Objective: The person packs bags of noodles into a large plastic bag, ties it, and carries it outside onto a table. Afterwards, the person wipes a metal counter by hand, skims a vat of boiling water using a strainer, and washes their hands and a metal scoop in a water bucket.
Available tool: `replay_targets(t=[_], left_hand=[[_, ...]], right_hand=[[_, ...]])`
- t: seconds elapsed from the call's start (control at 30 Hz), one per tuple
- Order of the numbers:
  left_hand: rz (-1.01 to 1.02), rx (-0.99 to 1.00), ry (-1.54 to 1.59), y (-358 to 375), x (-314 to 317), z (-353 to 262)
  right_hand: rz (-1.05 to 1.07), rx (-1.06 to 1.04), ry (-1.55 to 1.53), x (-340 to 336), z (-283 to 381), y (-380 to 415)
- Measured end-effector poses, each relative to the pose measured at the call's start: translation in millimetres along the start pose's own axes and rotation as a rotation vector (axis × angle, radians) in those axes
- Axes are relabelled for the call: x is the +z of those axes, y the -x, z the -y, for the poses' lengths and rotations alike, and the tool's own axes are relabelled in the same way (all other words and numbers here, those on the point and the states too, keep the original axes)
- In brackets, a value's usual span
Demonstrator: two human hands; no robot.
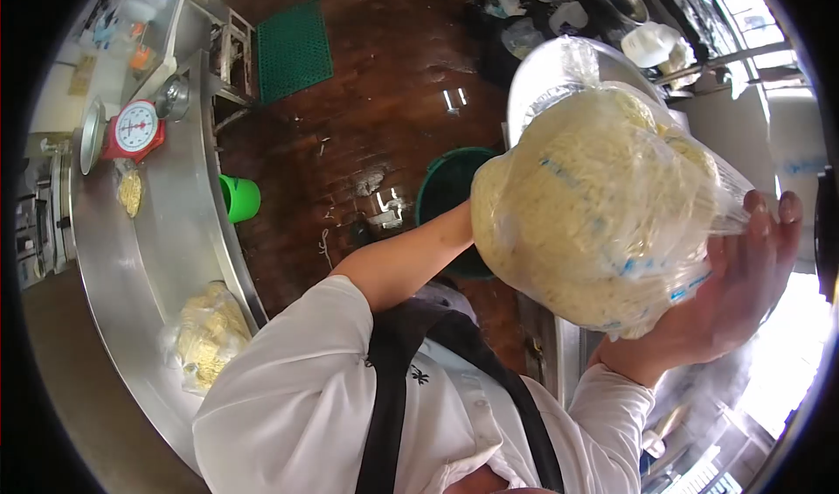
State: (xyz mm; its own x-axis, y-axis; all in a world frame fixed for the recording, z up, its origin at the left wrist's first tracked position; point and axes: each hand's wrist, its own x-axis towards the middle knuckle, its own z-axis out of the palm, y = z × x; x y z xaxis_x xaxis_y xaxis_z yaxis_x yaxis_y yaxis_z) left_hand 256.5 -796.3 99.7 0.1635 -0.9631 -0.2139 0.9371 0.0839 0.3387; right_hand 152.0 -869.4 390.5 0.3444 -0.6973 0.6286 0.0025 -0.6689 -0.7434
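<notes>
A big clear plastic bag of pale yellow noodles, with blue print on it, is held up in front of my chest. My right hand holds its right side, the palm against the plastic and the fingers pointing up. From the left, my left forearm reaches to the bag; the bag hides that hand and its fingers. Behind the bag is a round metal basin, partly covered by it.
On the steel counter at left are another noodle bag, a small noodle bag and a red scale. A green bucket, a dark green tub and a green mat are on the wet floor.
</notes>
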Motion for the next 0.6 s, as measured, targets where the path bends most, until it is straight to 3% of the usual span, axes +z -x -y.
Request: replay_targets(t=[0.13,0.37,0.6], left_hand=[[-0.06,0.098,-0.049,49.3,-11.7,-61.3],[-0.144,0.262,-0.141,142.1,-61.9,-229.1],[-0.206,0.456,-0.237,207.9,-102.9,-405.9]], right_hand=[[0.117,0.398,-0.3,67.9,53.5,5.2],[0.324,0.358,-0.585,244.7,97.8,20.1],[0.567,0.586,-0.671,419.4,139.7,3.9]])
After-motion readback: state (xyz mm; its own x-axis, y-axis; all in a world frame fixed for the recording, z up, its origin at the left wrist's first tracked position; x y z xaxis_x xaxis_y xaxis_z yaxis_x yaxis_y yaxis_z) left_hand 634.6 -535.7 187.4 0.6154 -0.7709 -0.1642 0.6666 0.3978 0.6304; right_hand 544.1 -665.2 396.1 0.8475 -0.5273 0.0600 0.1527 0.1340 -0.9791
